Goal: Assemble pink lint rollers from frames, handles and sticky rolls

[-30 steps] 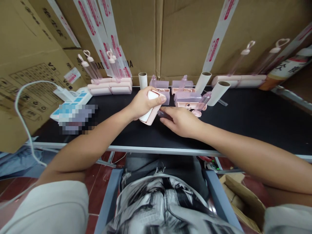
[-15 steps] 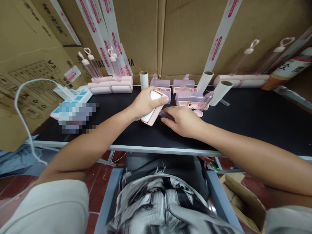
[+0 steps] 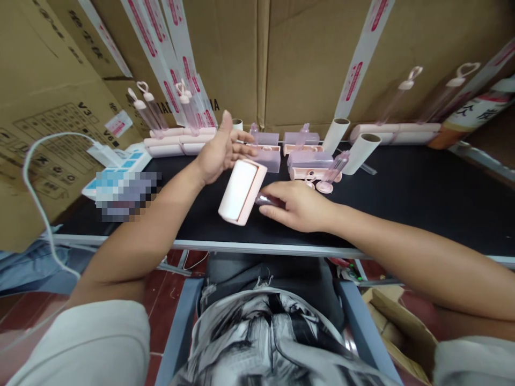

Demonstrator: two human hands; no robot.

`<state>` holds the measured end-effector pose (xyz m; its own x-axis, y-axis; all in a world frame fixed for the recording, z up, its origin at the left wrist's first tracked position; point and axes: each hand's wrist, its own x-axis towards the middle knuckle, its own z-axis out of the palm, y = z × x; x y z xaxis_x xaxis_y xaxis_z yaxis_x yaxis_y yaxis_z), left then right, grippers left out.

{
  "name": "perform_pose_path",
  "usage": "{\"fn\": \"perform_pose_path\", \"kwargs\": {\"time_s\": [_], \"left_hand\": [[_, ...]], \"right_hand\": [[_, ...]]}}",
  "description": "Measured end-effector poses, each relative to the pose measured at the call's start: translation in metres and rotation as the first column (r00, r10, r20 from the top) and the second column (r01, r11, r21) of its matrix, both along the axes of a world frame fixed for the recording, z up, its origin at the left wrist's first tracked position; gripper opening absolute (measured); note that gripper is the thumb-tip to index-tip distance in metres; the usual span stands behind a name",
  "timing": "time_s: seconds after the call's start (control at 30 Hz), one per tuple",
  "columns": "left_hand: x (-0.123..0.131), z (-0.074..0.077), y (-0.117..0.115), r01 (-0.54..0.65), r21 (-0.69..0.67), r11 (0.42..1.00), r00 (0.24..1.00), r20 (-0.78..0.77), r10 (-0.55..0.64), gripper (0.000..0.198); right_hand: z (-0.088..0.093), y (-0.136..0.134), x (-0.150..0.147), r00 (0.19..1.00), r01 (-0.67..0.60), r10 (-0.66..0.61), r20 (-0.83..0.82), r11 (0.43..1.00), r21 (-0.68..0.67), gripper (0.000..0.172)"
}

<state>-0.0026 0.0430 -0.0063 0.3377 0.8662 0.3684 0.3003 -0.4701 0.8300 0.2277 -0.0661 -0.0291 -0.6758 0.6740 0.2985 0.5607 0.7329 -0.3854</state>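
A pink lint roller head with a white paper roll (image 3: 239, 191) hangs just above the black table (image 3: 422, 193). My right hand (image 3: 295, 206) is closed on its clear pink handle (image 3: 266, 200) and holds it up. My left hand (image 3: 221, 149) is lifted off the roller, fingers spread, reaching toward the clear purple covers on pink bases (image 3: 309, 161) and a cardboard tube (image 3: 237, 124) behind it.
Finished pink rollers with clear handles (image 3: 181, 140) lie at the back left and back right (image 3: 396, 133). Two white paper rolls (image 3: 360, 153) lean mid-back. A white power strip (image 3: 120, 163) with cable sits left. Cardboard boxes (image 3: 306, 53) wall the back.
My left hand has let go of the roller head and moved up and back, opening. The roller, now held only by my right hand, has swung lower and nearer.
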Motion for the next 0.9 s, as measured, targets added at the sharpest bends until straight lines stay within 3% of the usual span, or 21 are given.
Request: {"fn": "perform_pose_path", "kwargs": {"time_s": [0.1,0.17,0.3,0.4,0.5,0.6,0.7,0.83,0.9], "left_hand": [[-0.011,-0.009,0.018,-0.023,0.203,0.979,0.966,-0.246,0.074,0.048],[-0.011,-0.016,0.020,0.026,0.324,0.946,0.879,-0.458,0.132,0.047],[0.000,-0.023,0.012,0.131,0.312,0.941,0.686,-0.714,0.142,0.075],[0.005,-0.027,0.012,0.148,0.283,0.948,0.615,-0.777,0.136,0.085],[0.003,-0.029,0.016,0.140,0.262,0.955,0.668,-0.737,0.104,0.084],[0.000,-0.029,0.018,0.193,0.177,0.965,0.777,-0.628,-0.040,0.079],[-0.002,-0.023,0.016,0.224,0.073,0.972,0.837,-0.526,-0.153,0.066],[-0.014,-0.007,0.013,0.043,-0.066,0.997,0.963,-0.264,-0.059,0.056],[-0.024,0.003,0.013,0.032,-0.100,0.994,0.995,-0.086,-0.040,0.057]], "right_hand": [[-0.004,-0.004,0.000,0.978,-0.209,0.208,-0.030,0.978,-0.009,0.028],[-0.006,-0.005,0.001,0.950,-0.306,0.306,-0.057,0.952,0.004,0.030],[-0.009,-0.003,0.004,0.926,-0.361,0.364,-0.097,0.931,0.046,0.033],[-0.008,-0.001,0.007,0.939,-0.322,0.329,-0.100,0.944,0.074,0.033],[-0.007,0.001,0.011,0.951,-0.279,0.292,-0.102,0.952,0.124,0.033],[-0.008,0.004,0.013,0.960,-0.226,0.253,-0.123,0.954,0.197,0.031],[-0.011,0.007,0.013,0.956,-0.163,0.226,-0.188,0.940,0.299,0.026],[-0.011,0.009,0.012,0.949,-0.014,0.116,-0.292,0.944,0.329,0.019],[-0.010,0.010,0.012,0.941,0.076,0.025,-0.336,0.956,0.283,0.017]]}}
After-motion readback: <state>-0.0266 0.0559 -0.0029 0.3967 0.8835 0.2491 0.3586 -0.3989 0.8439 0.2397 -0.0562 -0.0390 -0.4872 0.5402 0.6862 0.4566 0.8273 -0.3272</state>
